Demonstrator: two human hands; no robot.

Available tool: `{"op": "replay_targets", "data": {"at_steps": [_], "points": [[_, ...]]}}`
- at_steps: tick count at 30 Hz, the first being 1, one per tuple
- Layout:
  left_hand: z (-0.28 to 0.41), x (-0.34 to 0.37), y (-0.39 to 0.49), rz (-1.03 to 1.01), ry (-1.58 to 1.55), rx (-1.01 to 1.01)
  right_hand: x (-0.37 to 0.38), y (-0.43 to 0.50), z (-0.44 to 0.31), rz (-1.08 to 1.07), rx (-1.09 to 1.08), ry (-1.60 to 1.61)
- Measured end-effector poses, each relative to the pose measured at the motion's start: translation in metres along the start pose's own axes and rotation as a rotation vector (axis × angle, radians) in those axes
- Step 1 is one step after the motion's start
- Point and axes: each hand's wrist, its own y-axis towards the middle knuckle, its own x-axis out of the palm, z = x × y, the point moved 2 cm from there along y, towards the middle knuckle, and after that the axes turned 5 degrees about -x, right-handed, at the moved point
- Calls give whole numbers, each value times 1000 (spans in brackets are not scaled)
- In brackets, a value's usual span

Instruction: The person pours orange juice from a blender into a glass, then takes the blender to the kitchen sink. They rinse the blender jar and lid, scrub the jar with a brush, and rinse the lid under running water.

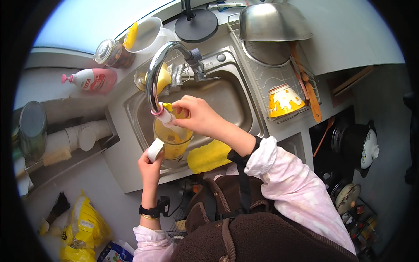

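Observation:
My left hand (150, 165) grips the white handle (155, 150) of a clear jug (176, 149), holding it over the near left part of the steel sink (226, 95). The jug looks yellowish, with small bits inside. Above its mouth, the fingers of my right hand (203, 118) pinch the white and pink spout attachment (166, 118) at the end of the chrome faucet (153, 72), by its yellow tab (168, 106). Water seems to run from the attachment into the jug. A yellow cloth (209, 156) hangs over the sink's front edge, below my right forearm.
Behind the faucet are a yellow sponge (163, 79), a translucent pitcher (144, 36) and a glass jar (113, 54). A pink-and-white pump bottle (96, 80) stands left. On the right, a wire rack (257, 77) bears a steel bowl (273, 23), a yellow-and-white bowl (284, 101) and a wooden spatula (312, 98).

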Motion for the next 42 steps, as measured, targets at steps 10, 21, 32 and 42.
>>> {"op": "replay_targets", "data": {"at_steps": [10, 21, 32, 42], "points": [[-6, 4, -7, 32, -21, 21, 29, 23, -3, -64, 120, -86], [-9, -7, -5, 7, -40, 11, 41, 17, -1, 81, 0, -64], [-10, -8, -2, -10, -15, 21, 57, 18, 6, 122, 41, 124], [-5, -3, 5, -23, -25, 34, 61, 16, 14, 20, 217, 271]]}}
